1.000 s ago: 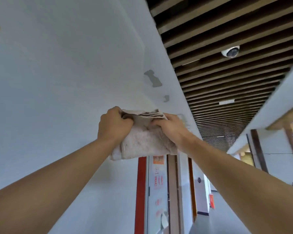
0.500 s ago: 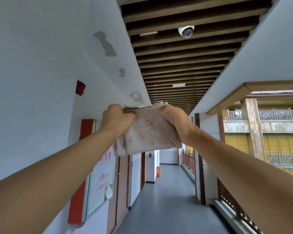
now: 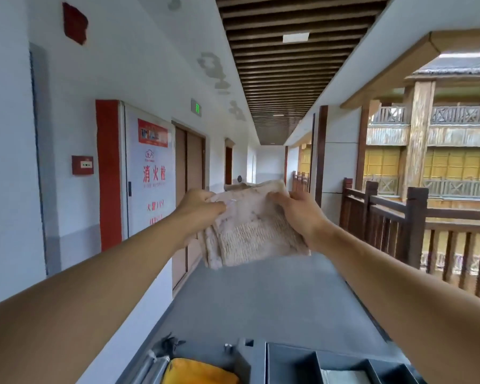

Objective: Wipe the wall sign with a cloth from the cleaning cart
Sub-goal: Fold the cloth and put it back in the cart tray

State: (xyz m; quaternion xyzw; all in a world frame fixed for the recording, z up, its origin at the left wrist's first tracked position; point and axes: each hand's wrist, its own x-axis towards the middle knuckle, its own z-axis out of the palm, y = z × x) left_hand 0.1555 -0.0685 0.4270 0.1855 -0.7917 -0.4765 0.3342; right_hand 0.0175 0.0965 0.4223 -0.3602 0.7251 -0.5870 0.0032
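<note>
A stained, off-white folded cloth point(image 3: 254, 231) hangs in mid-air in front of me, held by both hands at arm's length. My left hand point(image 3: 201, 207) pinches its upper left edge and my right hand point(image 3: 298, 213) grips its upper right edge. The grey cleaning cart point(image 3: 286, 361) fills the bottom edge of the view, directly below my arms. On the left wall hangs a white fire hydrant sign panel point(image 3: 150, 178) with red lettering and a red frame strip. A small green exit sign point(image 3: 196, 108) juts out from the wall farther along.
A yellow bag point(image 3: 200, 371) sits in the cart's left side. A red alarm box point(image 3: 82, 164) and a red wall device point(image 3: 75, 23) are on the left wall. Brown doors point(image 3: 189, 173) follow the panel. A dark wooden railing point(image 3: 416, 225) lines the right side of the grey corridor floor.
My view has swung down from the upper wall and ceiling to the corridor, and the cart has come into sight. Both hands have lowered with the cloth and still hold it.
</note>
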